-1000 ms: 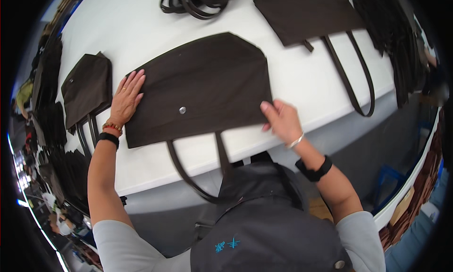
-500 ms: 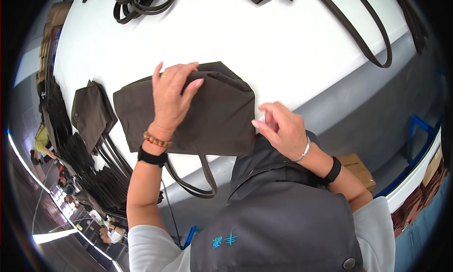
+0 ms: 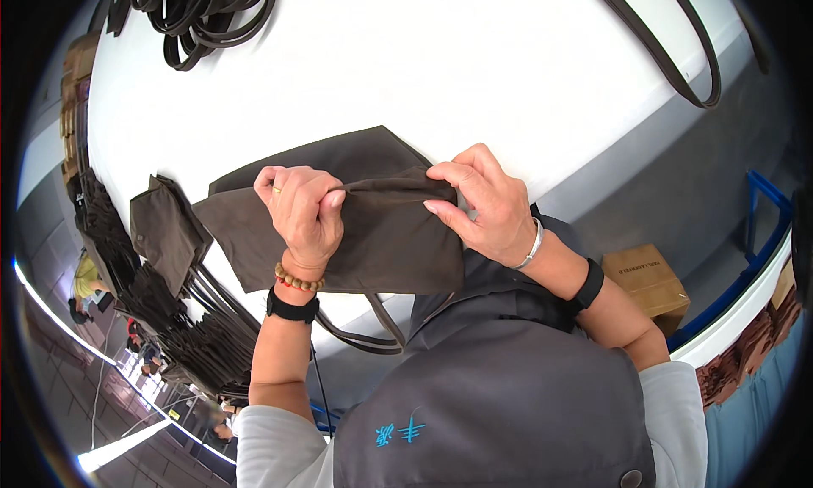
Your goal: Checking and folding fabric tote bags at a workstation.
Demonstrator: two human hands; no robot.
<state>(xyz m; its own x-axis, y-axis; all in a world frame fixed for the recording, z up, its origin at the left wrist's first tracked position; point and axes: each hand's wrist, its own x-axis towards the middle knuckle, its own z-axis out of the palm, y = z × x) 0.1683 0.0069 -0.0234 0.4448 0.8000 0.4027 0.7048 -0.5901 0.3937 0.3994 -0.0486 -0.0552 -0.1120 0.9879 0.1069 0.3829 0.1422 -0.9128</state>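
By the curled left hand (image 3: 305,213), the upper fold of the bag (image 3: 381,255) was gripped; the right hand (image 3: 493,204) was held at its right end, thumb and forefinger apart. The bag was spread at the table's (image 3: 423,82) near edge, its strap (image 3: 385,320) hung below. The cloth was judged light, limp, easily creased, best pinched along the fold.

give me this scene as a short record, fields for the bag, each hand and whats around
item: dark brown bag on the white table, fabric bunched along a fold
left hand: closed on the fold
right hand: at the fold's right end; firmness of grip unclear
handle: loop extending past the table's near edge
left of item: smaller-looking brown bag
table's far left: looped dark straps
lower right: cardboard box
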